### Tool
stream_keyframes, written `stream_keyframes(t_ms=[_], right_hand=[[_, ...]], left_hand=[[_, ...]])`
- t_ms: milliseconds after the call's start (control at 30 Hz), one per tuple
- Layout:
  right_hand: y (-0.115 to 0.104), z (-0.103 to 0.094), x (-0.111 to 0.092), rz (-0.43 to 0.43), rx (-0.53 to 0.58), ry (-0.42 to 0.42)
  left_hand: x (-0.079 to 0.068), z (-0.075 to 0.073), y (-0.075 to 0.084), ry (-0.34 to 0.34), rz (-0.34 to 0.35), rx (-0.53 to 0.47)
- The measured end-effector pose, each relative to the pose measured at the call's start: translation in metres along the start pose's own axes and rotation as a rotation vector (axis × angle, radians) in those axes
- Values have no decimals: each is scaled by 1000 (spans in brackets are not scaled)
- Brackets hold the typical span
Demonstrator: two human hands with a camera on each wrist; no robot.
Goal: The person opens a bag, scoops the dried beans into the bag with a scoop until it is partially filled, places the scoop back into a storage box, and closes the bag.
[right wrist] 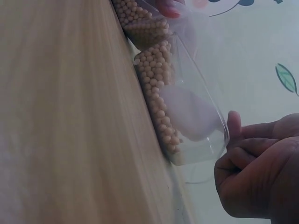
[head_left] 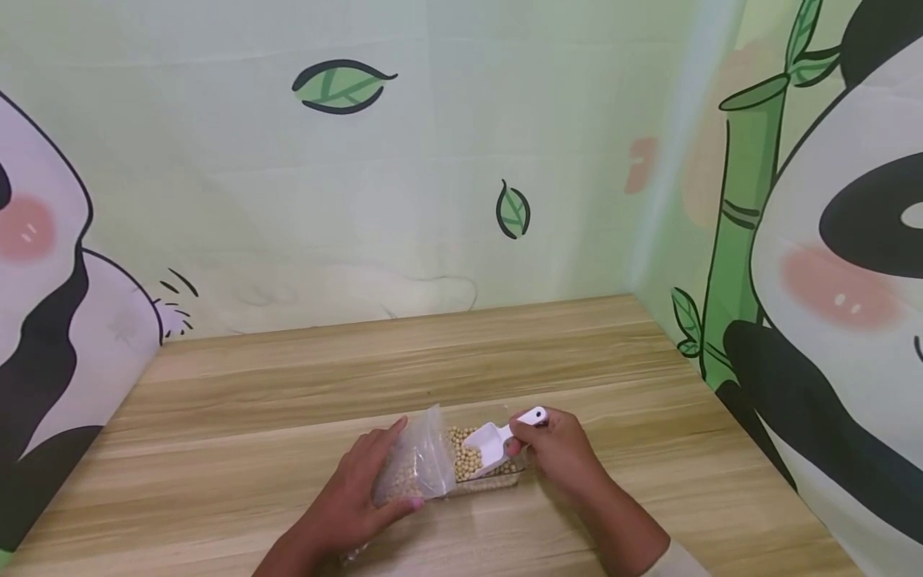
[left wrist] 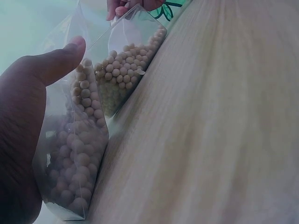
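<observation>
My left hand [head_left: 353, 485] holds a clear plastic bag [head_left: 436, 465] of round, pale yellow beans around its sides. The bag's open mouth lies against the left end of a clear plastic box [right wrist: 201, 151]. Similar beans [head_left: 465, 458] lie in the box, heaped toward the bag side in the left wrist view. My right hand [head_left: 566, 453] pinches the handle of a white scoop [head_left: 486, 439] between thumb and fingers at the box's right end. The scoop's bowl dips into the box and touches the beans. Its tip is partly hidden among them.
The box and bag rest on a wood-grain table [head_left: 288, 385]. Behind it stands a pale green cloth backdrop [head_left: 433, 160] printed with leaves, and a panda and bamboo panel [head_left: 750, 200] borders the right side.
</observation>
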State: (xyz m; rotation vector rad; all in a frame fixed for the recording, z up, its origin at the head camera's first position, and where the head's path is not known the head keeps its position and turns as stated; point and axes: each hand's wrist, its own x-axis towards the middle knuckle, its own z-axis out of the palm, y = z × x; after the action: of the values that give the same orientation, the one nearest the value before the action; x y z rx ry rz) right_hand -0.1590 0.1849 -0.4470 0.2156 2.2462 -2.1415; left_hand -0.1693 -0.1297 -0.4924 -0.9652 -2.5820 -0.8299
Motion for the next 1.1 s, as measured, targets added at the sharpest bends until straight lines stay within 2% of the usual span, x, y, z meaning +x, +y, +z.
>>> stream_keyframes(t_ms=[133,267,433,633,1100], right_hand=[[0,-3,2,52,60,-46],[2,-6,4,93,120,-70],[4,-7,6,104,165,-75],[5,-6,6,112,265,-68],[10,-13,9,158,459,-204]], left_hand=[[0,0,0,12,10,8],[-2,0,1,-4,-26,-4],[-2,-1,2,-12,-55,-27],[-1,-2,3,18,-40,-39],[-1,-2,2,24,-42,-45]])
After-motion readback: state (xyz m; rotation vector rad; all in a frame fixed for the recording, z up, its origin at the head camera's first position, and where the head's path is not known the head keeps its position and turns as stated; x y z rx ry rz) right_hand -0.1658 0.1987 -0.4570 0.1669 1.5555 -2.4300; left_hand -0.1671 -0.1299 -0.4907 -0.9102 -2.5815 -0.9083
